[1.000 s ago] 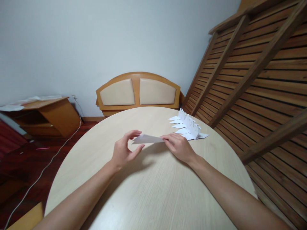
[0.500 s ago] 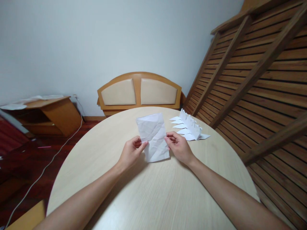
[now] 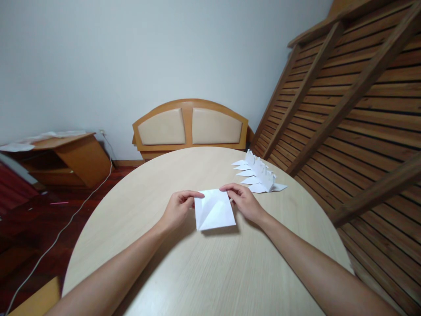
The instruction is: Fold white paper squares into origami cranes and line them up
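Note:
A white creased paper lies folded on the round light-wood table, showing diagonal crease lines. My left hand pinches its upper left corner with fingers closed. At the upper right corner my right hand pinches the paper the same way. Both hands rest low over the table's middle.
A row of several folded white paper pieces sits at the table's far right. Beyond the table stands a wooden chair back with beige pads. A slatted wooden frame leans at the right. A low wooden cabinet and a cable are on the left floor.
The paper was a flat folded triangle, then was opened upright between both hands, and now is folded down onto the table as a smaller square-like shape.

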Demonstrator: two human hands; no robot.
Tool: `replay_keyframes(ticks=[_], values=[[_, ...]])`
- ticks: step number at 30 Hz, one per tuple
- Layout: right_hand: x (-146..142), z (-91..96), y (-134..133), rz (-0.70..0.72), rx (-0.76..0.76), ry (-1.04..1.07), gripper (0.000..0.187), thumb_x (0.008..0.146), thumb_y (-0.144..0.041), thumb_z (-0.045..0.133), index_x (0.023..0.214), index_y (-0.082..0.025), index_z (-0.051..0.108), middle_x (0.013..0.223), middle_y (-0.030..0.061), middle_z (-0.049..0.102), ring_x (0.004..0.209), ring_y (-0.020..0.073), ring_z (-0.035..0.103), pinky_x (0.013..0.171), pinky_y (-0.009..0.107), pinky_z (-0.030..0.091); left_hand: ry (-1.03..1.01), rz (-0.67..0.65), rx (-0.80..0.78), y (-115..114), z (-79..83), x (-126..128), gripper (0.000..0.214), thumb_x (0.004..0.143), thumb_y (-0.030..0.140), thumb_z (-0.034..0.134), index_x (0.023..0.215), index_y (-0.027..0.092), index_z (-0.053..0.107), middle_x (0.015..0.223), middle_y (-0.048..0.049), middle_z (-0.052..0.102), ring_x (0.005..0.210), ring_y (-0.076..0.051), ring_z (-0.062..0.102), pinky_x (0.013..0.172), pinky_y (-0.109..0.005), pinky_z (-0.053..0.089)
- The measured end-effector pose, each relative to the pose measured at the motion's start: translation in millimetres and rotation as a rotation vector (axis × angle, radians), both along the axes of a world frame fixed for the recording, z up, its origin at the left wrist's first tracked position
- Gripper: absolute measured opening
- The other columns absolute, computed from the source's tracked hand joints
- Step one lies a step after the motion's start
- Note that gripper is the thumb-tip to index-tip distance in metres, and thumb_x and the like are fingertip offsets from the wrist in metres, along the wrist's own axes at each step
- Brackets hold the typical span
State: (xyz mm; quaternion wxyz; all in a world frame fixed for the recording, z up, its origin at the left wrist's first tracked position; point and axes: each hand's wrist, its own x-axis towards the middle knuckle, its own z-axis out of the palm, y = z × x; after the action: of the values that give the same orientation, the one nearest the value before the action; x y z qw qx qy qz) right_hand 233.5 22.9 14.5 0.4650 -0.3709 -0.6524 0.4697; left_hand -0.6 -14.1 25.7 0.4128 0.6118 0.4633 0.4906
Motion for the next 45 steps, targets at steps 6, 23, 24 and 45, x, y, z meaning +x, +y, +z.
replay_keyframes(ticks=[6, 23, 24, 45], values=[[0, 1.0, -4, 0.082, -0.062, -0.021, 0.030, 0.087, -0.039, 0.063, 0.106, -0.017, 0.068, 0.087, 0.0045, 0.067, 0.072, 0.0144, 0.060, 0.058, 0.025, 0.046, 0.083, 0.006, 0.007, 1, -2.9, -2, 0.029, 0.081, 0.026, 0.050, 0.091, 0.016, 0.076, 0.082, -0.0083, 0.072, 0.067, -0.018, 0.060, 0.063, -0.032, 0.049], [3, -12.9, 1, 0.063, 0.060, -0.237, 0.025, 0.085, -0.031, 0.068, 0.104, -0.015, 0.070, 0.088, 0.0051, 0.069, 0.078, 0.0165, 0.062, 0.071, 0.028, 0.047, 0.343, -0.045, 0.170, -1, -19.0, 4, 0.040, 0.086, 0.028, 0.064, 0.124, 0.017, 0.060, 0.143, -0.0179, 0.053, 0.117, -0.027, 0.061, 0.096, -0.047, 0.051], [4, -13.5, 1, 0.037, 0.083, -0.283, 0.025, 0.085, -0.031, 0.067, 0.104, -0.015, 0.071, 0.085, 0.0045, 0.069, 0.076, 0.0165, 0.062, 0.069, 0.028, 0.047, 0.423, -0.053, 0.260, -3, -17.8, 3, 0.039, 0.087, 0.028, 0.063, 0.125, 0.019, 0.059, 0.149, -0.0165, 0.047, 0.128, -0.028, 0.054, 0.105, -0.049, 0.046], [20, 5.6, -9, 0.299, 0.504, -0.661, 0.035, 0.086, -0.041, 0.073, 0.115, -0.023, 0.071, 0.115, 0.0079, 0.071, 0.109, 0.0240, 0.062, 0.098, 0.040, 0.047, 0.810, -0.330, 0.387, -8, -13.8, -3, 0.034, 0.094, 0.037, 0.055, 0.123, 0.021, 0.063, 0.129, -0.0115, 0.066, 0.114, -0.027, 0.064, 0.099, -0.041, 0.048]])
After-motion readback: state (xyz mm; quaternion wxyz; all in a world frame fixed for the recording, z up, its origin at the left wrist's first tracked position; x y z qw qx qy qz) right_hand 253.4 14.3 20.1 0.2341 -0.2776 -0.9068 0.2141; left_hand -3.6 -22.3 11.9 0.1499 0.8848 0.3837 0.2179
